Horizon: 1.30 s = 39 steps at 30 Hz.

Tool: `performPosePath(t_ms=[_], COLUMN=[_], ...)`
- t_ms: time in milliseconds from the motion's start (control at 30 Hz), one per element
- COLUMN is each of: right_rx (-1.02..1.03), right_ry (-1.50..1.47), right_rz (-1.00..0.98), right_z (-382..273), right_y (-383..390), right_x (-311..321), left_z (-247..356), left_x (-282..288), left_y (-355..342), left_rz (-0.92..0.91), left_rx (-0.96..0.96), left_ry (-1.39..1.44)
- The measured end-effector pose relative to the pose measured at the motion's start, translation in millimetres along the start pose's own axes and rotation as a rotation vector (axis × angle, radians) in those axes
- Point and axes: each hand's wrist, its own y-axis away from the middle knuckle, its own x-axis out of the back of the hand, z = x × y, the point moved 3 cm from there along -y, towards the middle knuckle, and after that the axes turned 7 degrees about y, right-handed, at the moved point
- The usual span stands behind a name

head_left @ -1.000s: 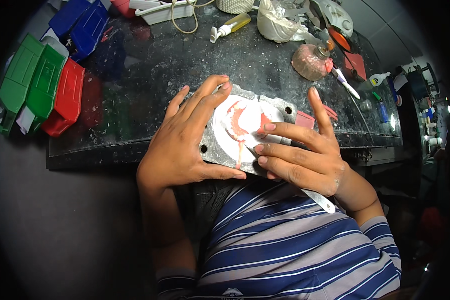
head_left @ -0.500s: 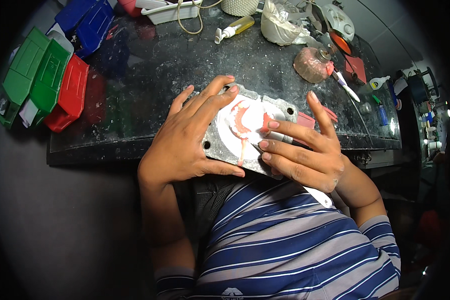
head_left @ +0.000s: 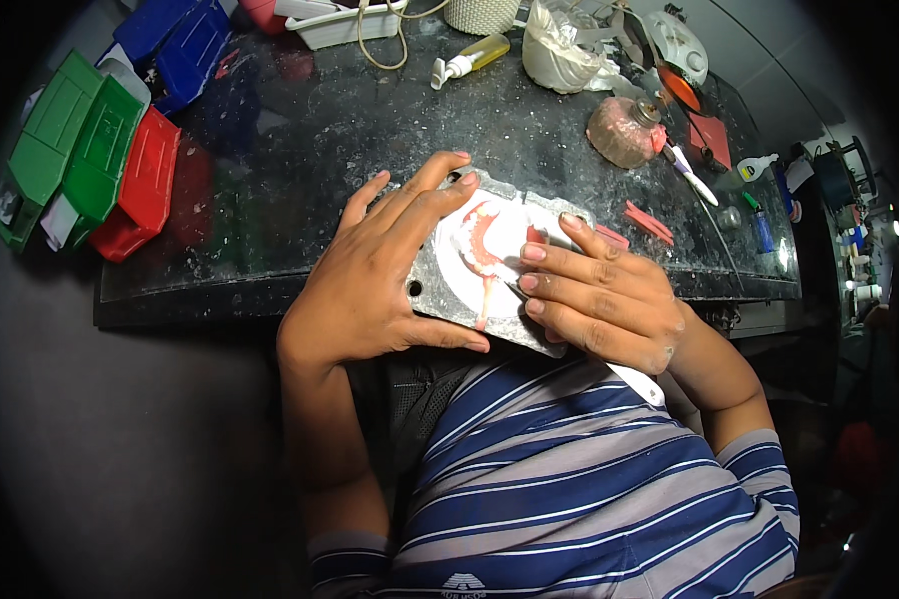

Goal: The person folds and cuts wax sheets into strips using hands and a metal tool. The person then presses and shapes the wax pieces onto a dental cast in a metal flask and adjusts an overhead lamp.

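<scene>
My left hand point(head_left: 375, 280) grips the left side of a grey metal dental flask point(head_left: 432, 295), thumb on its front edge, fingers spread over the back left. The flask holds white plaster point(head_left: 459, 280) with a pink horseshoe-shaped wax denture base and pale teeth point(head_left: 482, 245). My right hand point(head_left: 604, 299) lies across the flask's right side, fingers bent close together, fingertips near the wax. It holds a metal spatula, its light handle point(head_left: 639, 384) sticking out toward me and its tip largely hidden under the fingers.
Dark speckled worktop point(head_left: 260, 230); green point(head_left: 100, 150), red point(head_left: 145, 180) and blue point(head_left: 185, 60) bins at left; white tray point(head_left: 335, 35), pump bottle point(head_left: 469, 60), plaster-crusted bowl point(head_left: 554, 55), pink-stained burner point(head_left: 619, 135), white-handled tool point(head_left: 694, 180) behind; pink wax strips point(head_left: 649, 222) right of the flask.
My right forefinger, raised earlier, has come down onto the flask's right side beside the other fingers. The spatula handle has shifted slightly upward. My left hand keeps its grip.
</scene>
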Motion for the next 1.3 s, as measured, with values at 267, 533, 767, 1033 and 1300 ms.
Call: performPosePath(t_ms=[267, 533, 767, 1033, 1300], right_rx=[0.048, 0.021, -0.248, -0.486, -0.553], right_ry=[0.042, 0.069, -0.06, -0.153, -0.38], right_rz=[0.037, 0.042, -0.014, 0.26, 0.469], right_z=[-1, -7, -6, -1, -2], right_y=[4, 10, 19, 32, 39], right_x=[-4, -8, 8, 16, 16], left_z=[1, 3, 8, 18, 40], left_x=[1, 1, -1, 3, -9], left_y=[-1, -2, 0, 2, 9], left_rz=[-0.007, -0.009, 0.045, 0.101, 0.209], left_rx=[0.001, -0.008, -0.001, -0.007, 0.199], left_ry=[-0.001, -0.004, -0.046, -0.112, -0.114])
